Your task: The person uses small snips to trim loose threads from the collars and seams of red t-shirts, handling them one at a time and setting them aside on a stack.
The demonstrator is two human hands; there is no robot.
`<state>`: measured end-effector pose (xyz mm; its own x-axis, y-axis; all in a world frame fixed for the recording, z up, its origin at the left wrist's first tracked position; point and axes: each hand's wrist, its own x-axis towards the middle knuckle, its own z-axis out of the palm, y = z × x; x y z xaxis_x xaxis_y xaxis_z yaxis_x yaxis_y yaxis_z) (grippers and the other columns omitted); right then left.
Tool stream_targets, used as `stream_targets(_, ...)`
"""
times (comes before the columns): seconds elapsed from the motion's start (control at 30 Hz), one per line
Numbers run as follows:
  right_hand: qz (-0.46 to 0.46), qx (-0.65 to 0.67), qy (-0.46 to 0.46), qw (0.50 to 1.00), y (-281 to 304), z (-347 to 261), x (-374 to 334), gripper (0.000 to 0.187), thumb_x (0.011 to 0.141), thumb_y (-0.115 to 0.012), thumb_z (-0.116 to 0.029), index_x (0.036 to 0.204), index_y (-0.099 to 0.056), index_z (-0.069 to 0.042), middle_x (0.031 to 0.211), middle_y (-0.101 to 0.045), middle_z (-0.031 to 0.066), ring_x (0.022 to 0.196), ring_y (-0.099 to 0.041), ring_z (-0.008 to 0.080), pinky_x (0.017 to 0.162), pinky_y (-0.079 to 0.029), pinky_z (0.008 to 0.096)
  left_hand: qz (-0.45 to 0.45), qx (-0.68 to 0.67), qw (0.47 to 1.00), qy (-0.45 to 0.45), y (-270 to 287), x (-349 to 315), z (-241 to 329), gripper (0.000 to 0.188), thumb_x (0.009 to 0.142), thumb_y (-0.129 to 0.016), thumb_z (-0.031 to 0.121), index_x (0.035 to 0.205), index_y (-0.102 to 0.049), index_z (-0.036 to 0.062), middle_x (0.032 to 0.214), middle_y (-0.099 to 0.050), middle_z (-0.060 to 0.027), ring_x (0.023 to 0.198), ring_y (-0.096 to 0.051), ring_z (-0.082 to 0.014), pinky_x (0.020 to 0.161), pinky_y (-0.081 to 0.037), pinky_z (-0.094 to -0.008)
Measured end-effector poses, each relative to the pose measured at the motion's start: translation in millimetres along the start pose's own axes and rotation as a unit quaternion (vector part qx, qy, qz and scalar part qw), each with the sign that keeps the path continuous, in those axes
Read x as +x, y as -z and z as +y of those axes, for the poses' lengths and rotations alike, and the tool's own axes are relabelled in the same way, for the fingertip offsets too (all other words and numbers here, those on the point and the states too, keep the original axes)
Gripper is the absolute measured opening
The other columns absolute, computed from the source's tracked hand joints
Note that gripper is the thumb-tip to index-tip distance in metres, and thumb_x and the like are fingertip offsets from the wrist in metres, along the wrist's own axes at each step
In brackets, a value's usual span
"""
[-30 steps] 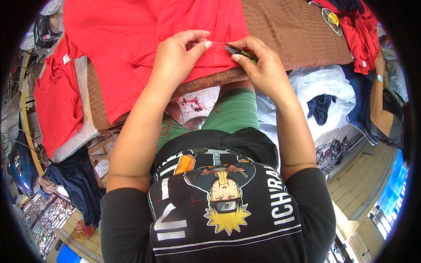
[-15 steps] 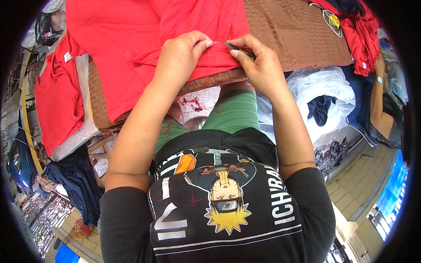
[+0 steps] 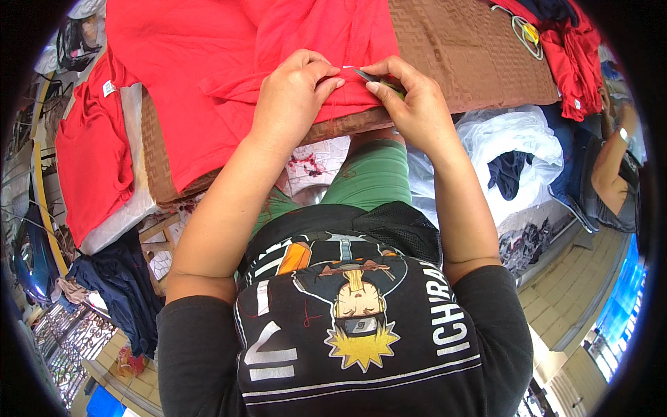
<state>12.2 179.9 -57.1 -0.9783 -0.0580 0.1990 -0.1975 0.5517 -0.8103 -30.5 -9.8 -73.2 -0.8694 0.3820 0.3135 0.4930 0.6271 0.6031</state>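
Observation:
A red garment (image 3: 187,90) lies spread over a brown-covered work surface in front of me. My left hand (image 3: 295,94) is closed on a fold of it near the front edge, thumb and fingers bent on the cloth. A small white tag (image 3: 349,67) shows on the cloth just beyond those fingertips. Between the thumb and fingers of my right hand (image 3: 410,94) is a pair of thread snips (image 3: 364,75). Its dark pointed tip is directed left, close to the tag, and most of the tool is hidden by the hand.
The brown quilted cover (image 3: 472,55) continues to the right, with a looped cord (image 3: 524,35) and another red garment (image 3: 570,62) there. A further red garment (image 3: 94,160) hangs at the left. Clear plastic (image 3: 479,139) sits below right, near another person's arm (image 3: 611,156).
My left fingers have shifted slightly right, and the thumb has dropped lower, away from the index finger. My right hand barely moved. The other person's arm has moved at the far right.

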Motion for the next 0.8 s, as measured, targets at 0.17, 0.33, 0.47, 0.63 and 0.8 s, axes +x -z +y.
stream_targets(0.17,0.0,-0.003,-0.001,1.0,0.1,0.7,0.2,0.015,0.085,-0.066,-0.009,0.1,-0.066,-0.005,0.093,-0.07,0.0145,0.088,-0.068,0.0319,0.076,-0.052,0.0371,-0.016,0.018,0.999,0.033,4.6,4.2,4.0,0.019,0.085,-0.071,0.021,0.094,-0.071,0.0046,0.088,-0.071,-0.011,0.078,-0.069,-0.0243,0.07,-0.054,-0.0329)
stream_targets(0.33,-0.01,0.008,0.01,1.0,0.5,0.8,0.5,0.016,0.084,-0.067,-0.008,0.1,-0.066,-0.005,0.094,-0.069,0.0144,0.089,-0.067,0.031,0.077,-0.051,0.0367,-0.059,-0.011,0.994,0.087,14.6,9.7,4.4,0.023,0.09,-0.067,0.026,0.098,-0.069,0.0049,0.084,-0.072,-0.0123,0.079,-0.07,-0.0246,0.07,-0.054,-0.0336)
stream_targets(0.47,-0.031,-0.008,0.027,0.999,1.0,3.3,-0.4,0.016,0.084,-0.067,-0.009,0.1,-0.067,-0.006,0.098,-0.067,0.0121,0.091,-0.066,0.0306,0.077,-0.051,0.0374,-0.067,-0.017,0.994,0.083,16.2,12.1,2.2,0.023,0.091,-0.065,0.025,0.1,-0.069,0.0046,0.084,-0.072,-0.0123,0.079,-0.071,-0.0236,0.07,-0.053,-0.0333)
stream_targets(0.63,-0.036,-0.104,0.021,0.994,1.0,-5.4,-3.1,0.016,0.084,-0.066,-0.012,0.099,-0.067,-0.009,0.1,-0.065,0.0091,0.09,-0.065,0.0317,0.077,-0.052,0.041,-0.066,-0.015,0.994,0.085,17.4,11.1,4.8,0.023,0.092,-0.064,0.025,0.099,-0.069,0.0045,0.085,-0.072,-0.0123,0.079,-0.071,-0.0237,0.07,-0.053,-0.0335)
stream_targets(0.8,-0.027,-0.131,0.02,0.991,-0.3,-8.8,-4.2,0.016,0.083,-0.066,-0.013,0.099,-0.068,-0.01,0.099,-0.064,0.0087,0.089,-0.065,0.0316,0.076,-0.052,0.0421,-0.041,-0.021,0.997,0.061,13.8,9.9,0.3,0.022,0.091,-0.066,0.024,0.099,-0.069,0.0042,0.085,-0.072,-0.0107,0.077,-0.07,-0.0203,0.07,-0.053,-0.031)
